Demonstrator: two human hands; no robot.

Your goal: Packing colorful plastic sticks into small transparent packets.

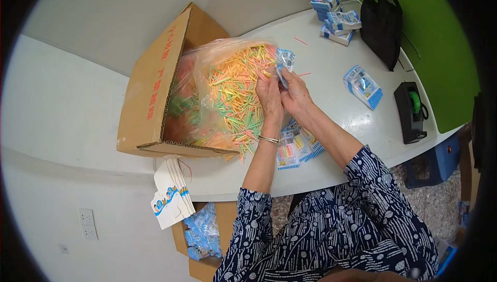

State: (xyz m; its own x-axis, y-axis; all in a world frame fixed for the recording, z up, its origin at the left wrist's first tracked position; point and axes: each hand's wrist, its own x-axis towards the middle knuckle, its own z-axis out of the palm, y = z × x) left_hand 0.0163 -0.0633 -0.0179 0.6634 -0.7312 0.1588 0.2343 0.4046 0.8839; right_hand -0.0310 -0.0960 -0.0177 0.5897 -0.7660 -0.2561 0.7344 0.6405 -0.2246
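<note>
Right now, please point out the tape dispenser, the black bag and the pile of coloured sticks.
Tape dispenser (408,120), head view: its black body.
Black bag (381,29), head view: middle of its side.
Pile of coloured sticks (235,85), head view: middle of its surface.

Packing workspace, indoors. Right of the open carton (147,93) stand a tape dispenser (407,114) and stacked small boxes (325,3).

A pale grey wall (248,2) rises behind the white desk (370,132), whose glossy surface carries soft light reflections. A bright green panel (440,54) stands on the right, a socket plate (88,224) is on the lower-left wall, and a blue stool (427,167) rests on speckled flooring (435,199).
</note>
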